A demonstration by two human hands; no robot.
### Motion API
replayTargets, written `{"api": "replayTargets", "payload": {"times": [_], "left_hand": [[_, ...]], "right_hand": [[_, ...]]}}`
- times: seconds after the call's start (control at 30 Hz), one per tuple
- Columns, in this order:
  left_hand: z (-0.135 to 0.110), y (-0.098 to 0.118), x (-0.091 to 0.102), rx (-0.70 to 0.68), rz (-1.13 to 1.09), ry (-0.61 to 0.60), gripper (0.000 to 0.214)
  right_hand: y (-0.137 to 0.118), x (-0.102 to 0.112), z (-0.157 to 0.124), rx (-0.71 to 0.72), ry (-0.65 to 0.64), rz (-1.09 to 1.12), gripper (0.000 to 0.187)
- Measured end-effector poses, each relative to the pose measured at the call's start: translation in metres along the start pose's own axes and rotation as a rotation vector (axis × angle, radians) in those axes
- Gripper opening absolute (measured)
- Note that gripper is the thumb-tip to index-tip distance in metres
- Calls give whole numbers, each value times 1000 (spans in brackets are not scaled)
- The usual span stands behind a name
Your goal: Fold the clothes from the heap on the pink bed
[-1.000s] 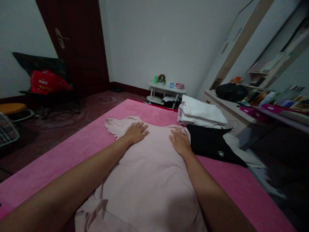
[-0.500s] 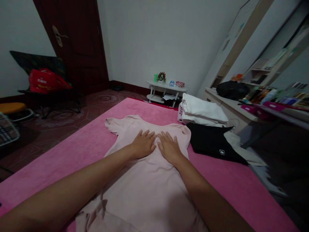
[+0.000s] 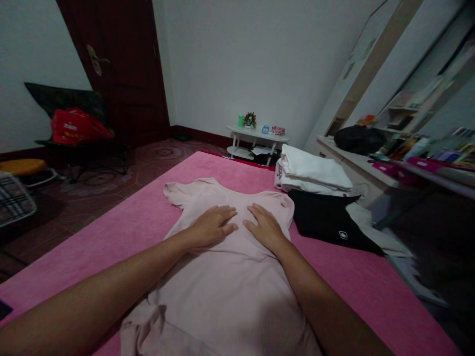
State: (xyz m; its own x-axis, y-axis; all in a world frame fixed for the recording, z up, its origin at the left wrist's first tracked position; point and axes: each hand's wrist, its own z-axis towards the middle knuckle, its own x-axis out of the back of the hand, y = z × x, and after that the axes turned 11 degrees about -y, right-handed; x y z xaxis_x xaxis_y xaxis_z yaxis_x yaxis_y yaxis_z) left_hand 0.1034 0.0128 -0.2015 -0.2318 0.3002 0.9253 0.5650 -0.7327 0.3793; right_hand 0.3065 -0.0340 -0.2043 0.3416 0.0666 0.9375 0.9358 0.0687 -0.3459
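A pale pink short-sleeved shirt [image 3: 230, 277] lies spread out, its neckline and sleeves toward the far side and its near part bunched at the lower left. My left hand [image 3: 213, 226] rests open on the upper chest of the shirt, left of the middle. Opposite it, my right hand [image 3: 264, 225] lies open on the cloth, fingers stretched forward. A small gap of fabric shows between the two hands. Soft wrinkles run across the shirt below them.
The shirt is on a pink bed cover [image 3: 122, 247]. To the right are a folded black garment [image 3: 326, 217] and a stack of folded white clothes [image 3: 315, 170]. A dark phone-like object [image 3: 4, 310] sits at the left edge. Beyond stands a small white table [image 3: 256, 132].
My hands have moved apart across the shirt, the left one toward the left and slightly nearer. The cloth between them looks smoother. The view has shifted slightly.
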Motion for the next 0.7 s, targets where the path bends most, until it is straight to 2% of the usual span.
{"api": "replayTargets", "payload": {"times": [0.17,0.33,0.53,0.7], "left_hand": [[8,-4,5,10,-157,-44,53],[12,-2,6,23,-215,-17,53],[13,-4,13,59,-357,-103,55],[13,-2,8,56,-291,-37,53]], "right_hand": [[-12,4,-2,-26,-39,131,58],[-24,5,-7,-53,-63,142,57],[-23,6,-9,-25,-105,142,62],[-27,4,-9,-9,-135,99,68]]}}
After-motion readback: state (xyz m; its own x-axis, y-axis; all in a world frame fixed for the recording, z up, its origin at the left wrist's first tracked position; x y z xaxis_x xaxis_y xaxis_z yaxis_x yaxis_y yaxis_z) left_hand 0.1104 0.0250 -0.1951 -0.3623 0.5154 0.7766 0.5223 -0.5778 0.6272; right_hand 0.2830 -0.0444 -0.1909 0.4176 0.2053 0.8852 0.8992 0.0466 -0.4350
